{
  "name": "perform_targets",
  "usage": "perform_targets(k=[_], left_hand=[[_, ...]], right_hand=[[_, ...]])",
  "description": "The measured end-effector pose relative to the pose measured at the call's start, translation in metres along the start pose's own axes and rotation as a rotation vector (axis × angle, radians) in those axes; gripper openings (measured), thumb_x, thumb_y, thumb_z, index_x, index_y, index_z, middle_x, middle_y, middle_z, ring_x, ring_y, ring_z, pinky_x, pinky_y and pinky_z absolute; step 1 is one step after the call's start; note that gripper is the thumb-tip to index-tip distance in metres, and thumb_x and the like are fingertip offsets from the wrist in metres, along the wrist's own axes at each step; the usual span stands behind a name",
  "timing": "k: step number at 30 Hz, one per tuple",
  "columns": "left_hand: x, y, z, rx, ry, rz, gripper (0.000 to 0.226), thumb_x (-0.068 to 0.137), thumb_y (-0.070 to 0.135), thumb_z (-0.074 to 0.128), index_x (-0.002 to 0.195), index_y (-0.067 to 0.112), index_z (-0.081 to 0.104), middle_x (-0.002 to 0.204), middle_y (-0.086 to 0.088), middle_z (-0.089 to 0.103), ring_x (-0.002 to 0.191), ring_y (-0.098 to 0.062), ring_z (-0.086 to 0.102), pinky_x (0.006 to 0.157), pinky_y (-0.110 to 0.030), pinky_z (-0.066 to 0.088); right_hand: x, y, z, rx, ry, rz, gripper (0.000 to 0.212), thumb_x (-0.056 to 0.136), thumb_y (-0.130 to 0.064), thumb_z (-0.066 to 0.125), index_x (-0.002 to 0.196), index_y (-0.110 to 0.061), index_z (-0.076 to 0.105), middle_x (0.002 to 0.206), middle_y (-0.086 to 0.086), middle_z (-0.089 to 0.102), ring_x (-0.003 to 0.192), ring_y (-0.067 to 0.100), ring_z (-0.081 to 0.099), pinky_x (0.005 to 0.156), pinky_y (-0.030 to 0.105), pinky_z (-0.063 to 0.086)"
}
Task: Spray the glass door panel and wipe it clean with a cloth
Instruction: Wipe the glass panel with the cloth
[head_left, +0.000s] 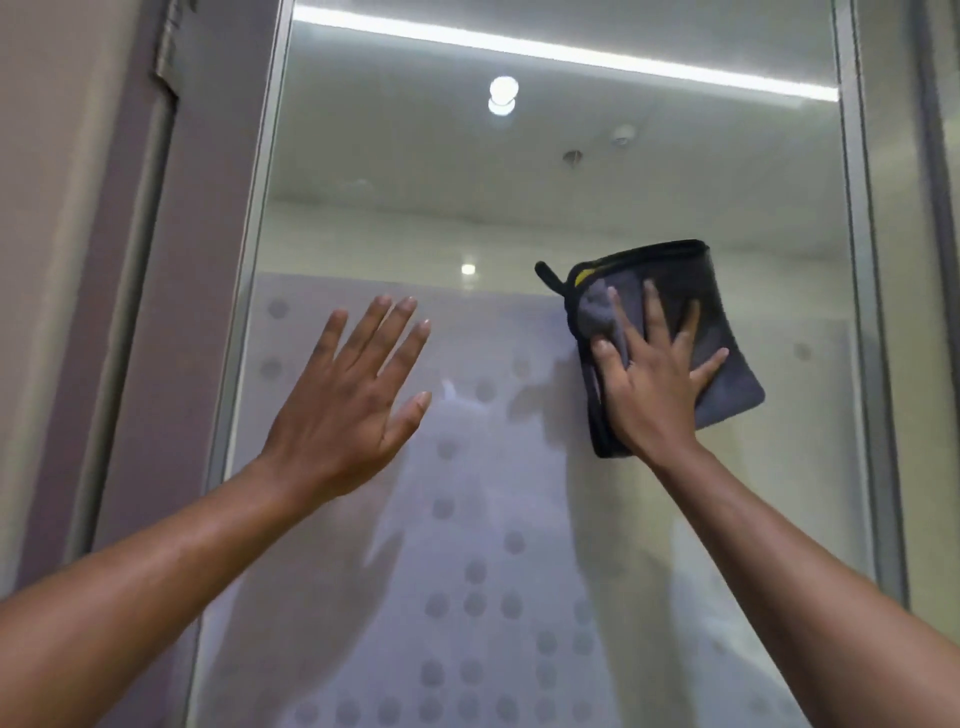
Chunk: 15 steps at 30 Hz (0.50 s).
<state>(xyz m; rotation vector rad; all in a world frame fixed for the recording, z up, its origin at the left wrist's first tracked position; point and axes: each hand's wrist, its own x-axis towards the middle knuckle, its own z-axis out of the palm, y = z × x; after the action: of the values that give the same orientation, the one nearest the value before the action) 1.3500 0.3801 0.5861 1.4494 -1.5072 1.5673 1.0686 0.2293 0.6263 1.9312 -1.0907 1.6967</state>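
Note:
The glass door panel (415, 218) fills the middle of the view, clear in its upper part and frosted with grey dots lower down. A folded dark grey cloth (691, 291) with black edging and a small loop lies flat against the glass at the right. My right hand (649, 384) presses on the cloth with its fingers spread. My left hand (348, 405) is raised flat at the left of the panel, fingers apart, holding nothing. No spray bottle is in view.
A metal frame (862, 312) borders the panel on the right and another frame (249, 270) on the left. A mauve wall (78, 260) stands at the far left. Ceiling lights reflect in the upper glass.

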Motion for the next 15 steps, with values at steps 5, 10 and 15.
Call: perform_targets(k=[5, 10, 15], left_hand=[[-0.058, -0.057, 0.010, 0.085, 0.038, -0.123, 0.075, 0.108, 0.053, 0.030, 0.172, 0.015, 0.022, 0.183, -0.008, 0.009, 0.170, -0.028, 0.004, 0.134, -0.061, 0.008], [-0.094, -0.087, 0.019, 0.037, -0.010, -0.219, 0.078, 0.107, 0.055, 0.031, 0.173, 0.015, 0.018, 0.183, -0.012, 0.005, 0.169, -0.037, 0.002, 0.132, -0.067, 0.009], [-0.101, -0.097, 0.030, -0.005, 0.027, -0.211, 0.075, 0.111, 0.059, 0.018, 0.174, 0.018, 0.012, 0.183, -0.011, 0.001, 0.169, -0.034, -0.001, 0.133, -0.065, 0.005]], right_hand=[[-0.055, -0.058, 0.041, -0.142, -0.037, -0.506, 0.064, 0.102, -0.058, 0.035, 0.165, -0.051, 0.024, 0.179, -0.009, 0.015, 0.165, 0.040, -0.001, 0.121, 0.080, -0.006], [-0.136, -0.044, 0.065, -0.214, -0.125, -0.828, 0.062, 0.106, -0.061, 0.040, 0.165, -0.046, 0.029, 0.178, -0.007, 0.020, 0.165, 0.044, 0.005, 0.119, 0.083, 0.001], [-0.110, -0.062, 0.058, -0.255, -0.158, -0.895, 0.076, 0.096, -0.085, 0.037, 0.163, -0.048, 0.033, 0.174, -0.002, 0.033, 0.164, 0.043, 0.007, 0.119, 0.083, 0.002]])
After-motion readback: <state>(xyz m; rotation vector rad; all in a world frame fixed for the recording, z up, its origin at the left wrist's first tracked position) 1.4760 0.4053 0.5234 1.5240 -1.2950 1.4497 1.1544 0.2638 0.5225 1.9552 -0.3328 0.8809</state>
